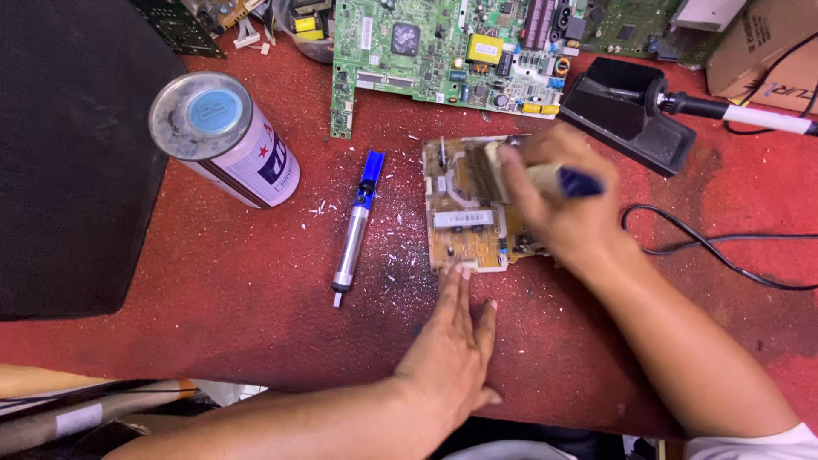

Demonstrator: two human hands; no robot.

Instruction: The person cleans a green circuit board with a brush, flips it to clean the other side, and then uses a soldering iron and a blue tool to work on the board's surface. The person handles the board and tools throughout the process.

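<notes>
Under the right hand (558,209), in the head view, a small tan circuit board (464,213) lies flat on the red table top (213,298), its long axis running away from the person, one short edge toward the body and the other toward the far green circuit board (443,51). The right hand curls around a brush (520,177) with a pale handle and a dark blue end; the brush lies crosswise to the board, bristles pointing left and resting on the board's upper part, handle end pointing right. The left hand (456,341) lies flat on the table, fingers held together and stretched forward, fingertips touching the board's near edge. Left of that hand, a blue and silver desoldering pump (356,230) lies nearly parallel to the board, tip toward the person. Farther left stands a tilted can (226,136) with a grey lid. Beyond the right hand sits a black soldering iron stand (626,111) holding an iron, and a black cable (724,251) runs off to the right. White flecks lie scattered around the board.
</notes>
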